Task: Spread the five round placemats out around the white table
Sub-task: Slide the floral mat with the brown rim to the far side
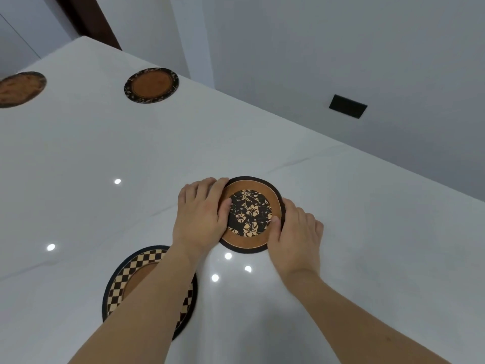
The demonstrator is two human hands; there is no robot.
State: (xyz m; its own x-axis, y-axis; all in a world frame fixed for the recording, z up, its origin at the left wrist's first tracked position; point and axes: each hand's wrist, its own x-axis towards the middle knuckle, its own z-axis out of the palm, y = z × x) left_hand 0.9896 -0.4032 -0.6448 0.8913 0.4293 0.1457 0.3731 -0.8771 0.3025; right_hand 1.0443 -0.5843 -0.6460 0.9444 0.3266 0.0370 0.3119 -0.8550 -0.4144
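Centrally, the floral mat (250, 214) lay flat on the white table (354, 258) between both hands, left hand (200, 219) and right hand (294, 237) each pinching its rim, thumbs on top, with a checkered mat (136, 269) near-left, two mats far-left, and bare glossy room rightward.

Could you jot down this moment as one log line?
both hands, left and right, on floral placemat | checkered placemat near | two mats far | fifth unseen

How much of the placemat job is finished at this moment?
Three mats lie apart on the white table: checkered mat, dark-rimmed mat, brown mat. Left hand and right hand grip the floral mat. No fifth mat is visible.
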